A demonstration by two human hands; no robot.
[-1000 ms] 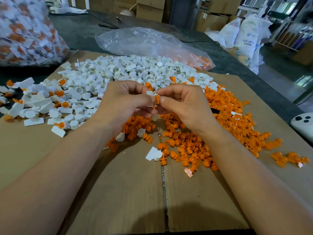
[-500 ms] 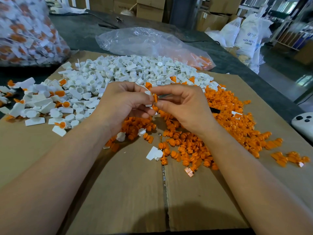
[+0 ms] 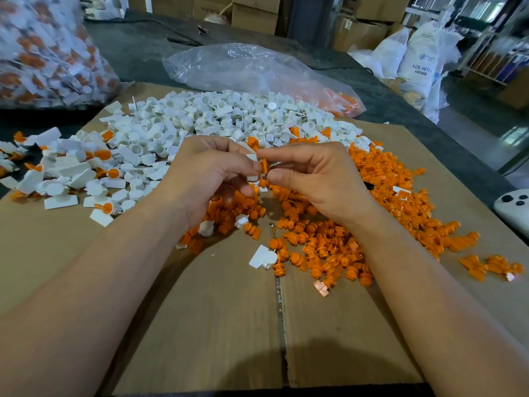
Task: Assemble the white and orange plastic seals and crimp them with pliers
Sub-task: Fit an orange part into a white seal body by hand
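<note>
Orange plug [image 3: 264,166], white seal [image 3: 252,157], two hands [image 3: 211,173] [image 3: 312,179] pinching

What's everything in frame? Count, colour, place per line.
white seal bodies: many, white, heap on cardboard, far and left
orange inserts: many, orange, heap centre to right
assembled seals: several, white with orange, loose at left
cardboard: one sheet, brown, under the heaps
clear bag: one, transparent, behind the heaps, some orange parts inside
filled bag: one, white-and-orange contents, far left
white device: one, dark buttons, right edge
black object: one, mostly hidden behind right hand, unidentifiable
sacks: several, white, far right
boxes: several, brown, background
held white body: one, in left fingers
held orange insert: one, pinched by right fingers
left hand: centre
right hand: centre
</note>
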